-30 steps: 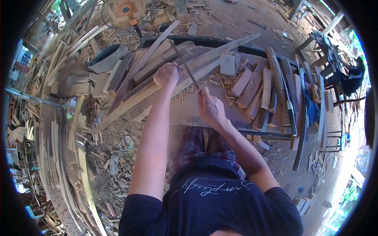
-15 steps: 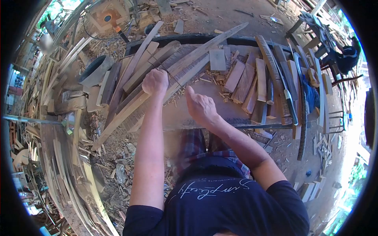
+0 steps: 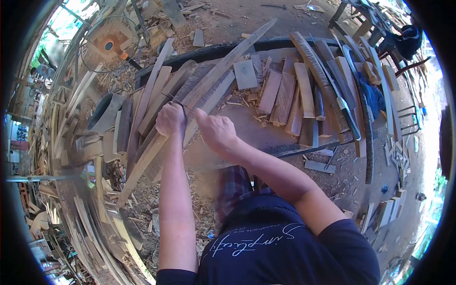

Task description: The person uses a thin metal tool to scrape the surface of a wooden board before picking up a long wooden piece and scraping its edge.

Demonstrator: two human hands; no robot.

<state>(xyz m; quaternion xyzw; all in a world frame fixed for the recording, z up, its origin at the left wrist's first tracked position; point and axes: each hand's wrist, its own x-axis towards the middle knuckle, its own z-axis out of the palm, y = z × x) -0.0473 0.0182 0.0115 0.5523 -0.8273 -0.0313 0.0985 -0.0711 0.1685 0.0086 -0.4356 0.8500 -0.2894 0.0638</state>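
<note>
A thin, dark, rod-like tool [image 3: 176, 100] slants over the boards, its middle close by my left fist and its near end at my right thumb. My left hand [image 3: 171, 119] is closed around part of it, knuckles up. My right hand [image 3: 216, 130] is curled with the thumb lying forward; its grip on the tool is mostly hidden. Under the hands a long narrow wooden strip [image 3: 223, 61] runs diagonally across the workbench [image 3: 223, 154], with a rough-edged board [image 3: 217, 90] alongside it. Wood shavings lie around.
Short wooden blocks [image 3: 270, 91] lie in a row right of centre, near a flat grey piece [image 3: 245, 74]. A handsaw [image 3: 349, 118] rests on the right side. A black bucket [image 3: 105, 113] stands at the left, long offcuts [image 3: 88, 223] below it. Scraps cover the ground.
Both hands have moved down and left in view, toward me, and sit closer together. The view itself has shifted a little, with the bench appearing farther left.
</note>
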